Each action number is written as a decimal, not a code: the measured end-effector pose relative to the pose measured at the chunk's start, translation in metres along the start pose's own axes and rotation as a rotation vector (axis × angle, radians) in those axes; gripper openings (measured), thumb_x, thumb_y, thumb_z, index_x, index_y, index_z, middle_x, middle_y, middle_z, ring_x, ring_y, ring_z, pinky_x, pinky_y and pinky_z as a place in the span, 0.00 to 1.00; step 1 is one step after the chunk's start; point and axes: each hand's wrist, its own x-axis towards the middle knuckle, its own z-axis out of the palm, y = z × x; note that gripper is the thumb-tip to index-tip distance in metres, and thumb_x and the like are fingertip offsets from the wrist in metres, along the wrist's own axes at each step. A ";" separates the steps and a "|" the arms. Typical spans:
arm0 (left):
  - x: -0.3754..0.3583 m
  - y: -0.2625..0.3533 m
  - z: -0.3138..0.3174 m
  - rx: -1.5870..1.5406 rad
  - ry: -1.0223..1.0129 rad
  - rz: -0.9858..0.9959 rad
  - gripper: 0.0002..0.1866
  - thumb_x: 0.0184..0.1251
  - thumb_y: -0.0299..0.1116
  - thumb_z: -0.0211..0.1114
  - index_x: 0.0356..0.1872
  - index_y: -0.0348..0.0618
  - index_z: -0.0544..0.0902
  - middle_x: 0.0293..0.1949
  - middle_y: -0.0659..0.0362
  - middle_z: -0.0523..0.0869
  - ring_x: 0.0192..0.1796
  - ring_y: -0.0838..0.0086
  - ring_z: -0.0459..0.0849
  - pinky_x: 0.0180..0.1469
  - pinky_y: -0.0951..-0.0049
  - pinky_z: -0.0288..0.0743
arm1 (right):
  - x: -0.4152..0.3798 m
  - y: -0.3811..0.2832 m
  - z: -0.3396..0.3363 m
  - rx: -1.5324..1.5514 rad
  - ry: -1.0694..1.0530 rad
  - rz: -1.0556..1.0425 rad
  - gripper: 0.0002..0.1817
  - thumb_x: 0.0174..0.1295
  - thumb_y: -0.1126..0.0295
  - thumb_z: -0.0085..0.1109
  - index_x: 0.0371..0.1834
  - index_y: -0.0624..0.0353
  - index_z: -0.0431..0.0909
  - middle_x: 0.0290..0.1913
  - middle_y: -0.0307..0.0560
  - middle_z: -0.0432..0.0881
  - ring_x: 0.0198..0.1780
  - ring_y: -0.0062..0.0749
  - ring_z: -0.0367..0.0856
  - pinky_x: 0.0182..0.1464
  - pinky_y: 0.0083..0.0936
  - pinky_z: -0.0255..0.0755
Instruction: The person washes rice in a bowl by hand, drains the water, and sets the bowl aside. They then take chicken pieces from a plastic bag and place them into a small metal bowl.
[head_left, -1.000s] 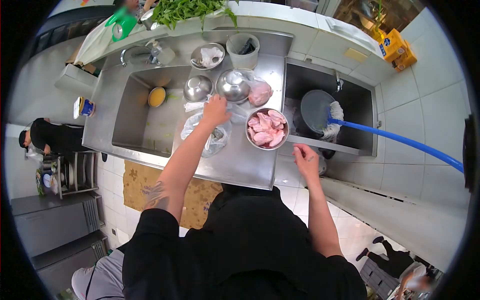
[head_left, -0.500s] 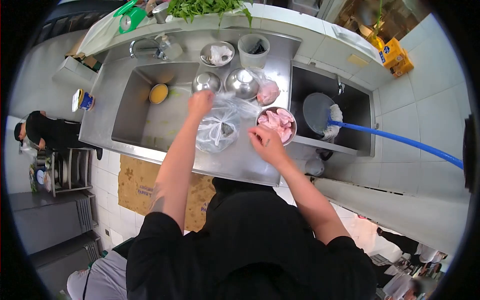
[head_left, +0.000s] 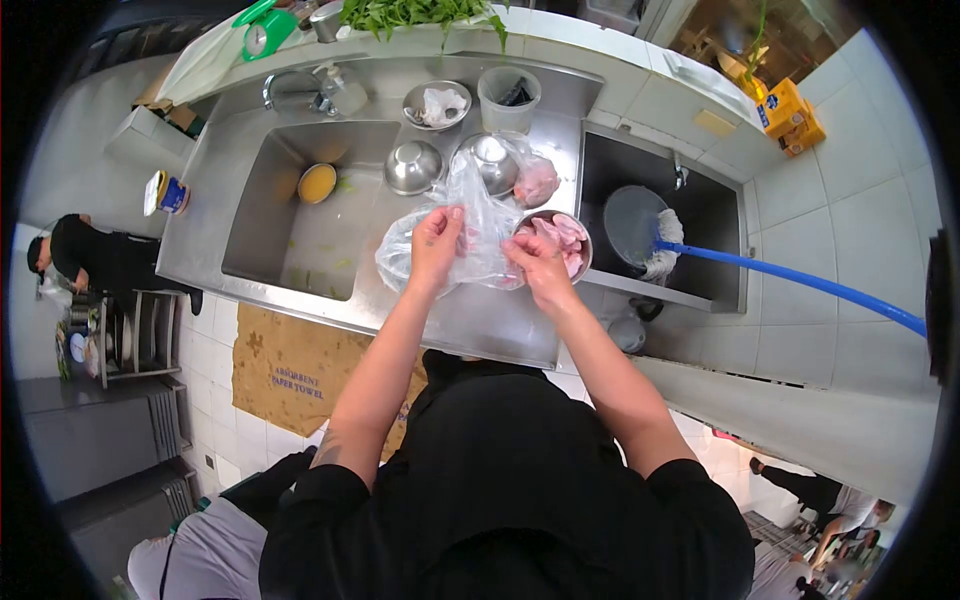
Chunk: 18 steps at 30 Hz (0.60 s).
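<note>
My left hand (head_left: 436, 244) pinches one side of a clear plastic bag (head_left: 483, 232) above the steel counter. My right hand (head_left: 540, 262) grips the bag's other side, just in front of a steel bowl of raw meat pieces (head_left: 562, 238). Another clear bag (head_left: 400, 252) lies on the counter under and left of my left hand, partly hidden. Behind the hands are two upturned steel bowls, one at the left (head_left: 413, 167) and one partly covered by plastic (head_left: 489, 165). A bagged piece of raw meat (head_left: 537, 182) rests beside them.
A sink (head_left: 300, 240) at the left holds a small bowl of yellow liquid (head_left: 317, 184). In the right sink is a grey bucket (head_left: 634, 228) with a mop and blue handle (head_left: 790, 273). A plastic tub (head_left: 508, 98) stands at the back. People are at far left, lower left and lower right.
My left hand has moved right and toward me from the left upturned bowl. The clear plastic is now stretched between both hands. My right hand has shifted slightly right.
</note>
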 end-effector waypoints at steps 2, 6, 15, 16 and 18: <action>-0.004 -0.001 -0.009 0.054 -0.021 -0.046 0.16 0.78 0.40 0.63 0.57 0.40 0.79 0.44 0.61 0.86 0.42 0.79 0.83 0.41 0.75 0.80 | -0.004 -0.001 -0.002 0.111 0.104 0.007 0.07 0.70 0.69 0.64 0.41 0.61 0.84 0.33 0.34 0.81 0.34 0.17 0.77 0.36 0.21 0.77; -0.040 0.004 -0.013 -0.285 -0.109 -0.210 0.30 0.77 0.38 0.62 0.74 0.44 0.62 0.65 0.53 0.74 0.60 0.66 0.79 0.56 0.63 0.79 | -0.005 0.005 0.001 0.232 0.176 0.010 0.06 0.70 0.69 0.64 0.41 0.60 0.83 0.32 0.34 0.81 0.33 0.17 0.76 0.31 0.21 0.75; -0.068 -0.046 0.000 -0.158 0.120 -0.067 0.20 0.69 0.26 0.68 0.58 0.38 0.71 0.46 0.58 0.82 0.49 0.76 0.82 0.55 0.75 0.78 | -0.047 -0.019 0.029 -0.969 0.460 -0.776 0.18 0.64 0.64 0.69 0.46 0.69 0.81 0.37 0.44 0.82 0.36 0.27 0.81 0.40 0.26 0.77; -0.070 -0.045 0.002 -0.058 0.128 0.023 0.16 0.70 0.26 0.68 0.53 0.38 0.73 0.42 0.61 0.82 0.46 0.79 0.82 0.53 0.77 0.78 | -0.053 -0.025 0.034 -0.928 0.276 -0.735 0.20 0.62 0.64 0.70 0.48 0.70 0.80 0.38 0.46 0.82 0.38 0.28 0.81 0.42 0.27 0.77; -0.084 -0.036 0.012 -0.050 0.116 0.036 0.15 0.70 0.26 0.68 0.52 0.38 0.73 0.41 0.62 0.81 0.45 0.80 0.81 0.52 0.77 0.78 | -0.059 -0.019 0.035 -0.881 0.103 -0.676 0.23 0.60 0.64 0.71 0.51 0.70 0.79 0.40 0.48 0.82 0.40 0.29 0.82 0.43 0.28 0.77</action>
